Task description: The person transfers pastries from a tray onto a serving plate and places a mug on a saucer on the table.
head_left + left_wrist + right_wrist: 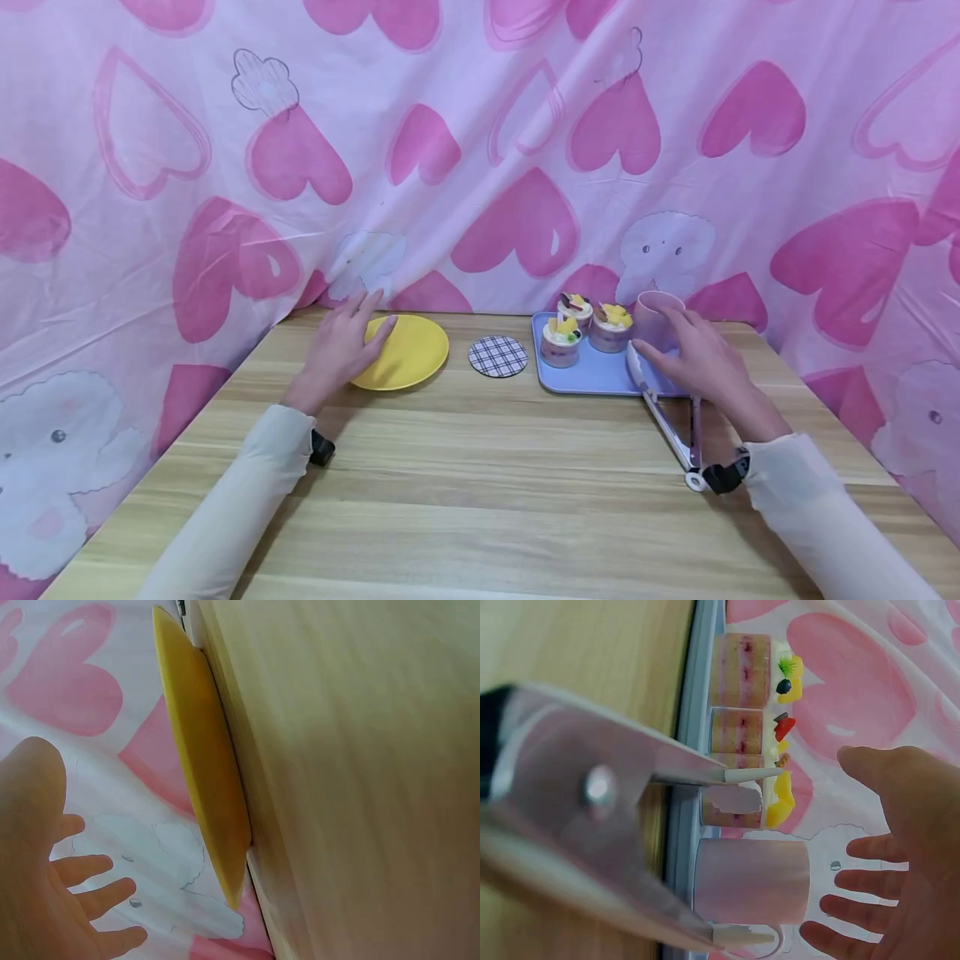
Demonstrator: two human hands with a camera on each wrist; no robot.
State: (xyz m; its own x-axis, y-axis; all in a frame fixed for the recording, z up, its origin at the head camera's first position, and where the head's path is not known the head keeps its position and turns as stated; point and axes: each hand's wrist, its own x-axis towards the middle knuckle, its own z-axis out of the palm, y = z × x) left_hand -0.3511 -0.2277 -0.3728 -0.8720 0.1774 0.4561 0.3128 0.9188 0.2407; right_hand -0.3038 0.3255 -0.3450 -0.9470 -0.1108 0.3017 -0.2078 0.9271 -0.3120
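Observation:
My left hand (pixel 339 348) hovers with fingers spread at the left edge of a yellow plate (pixel 411 354). In the left wrist view, a gap separates that hand (pixel 52 870) from the plate (pixel 199 750). Over the right part of a blue tray (pixel 585 383) is my right hand (pixel 701 358), fingers extended and holding nothing. Below it, spread metal tongs (pixel 667 427) with whitish tips lean from the table onto the tray. A pink mug (pixel 651 310) stands on the tray, partly hidden by the right hand. The right wrist view shows the mug's handle (pixel 780 941).
Several fruit-topped dessert cups (pixel 561 350) stand on the tray's left part. Between plate and tray lies a round checked coaster (pixel 498 357). The wooden table (pixel 465 492) ends at a pink heart-patterned cloth (pixel 517 225) hanging behind it.

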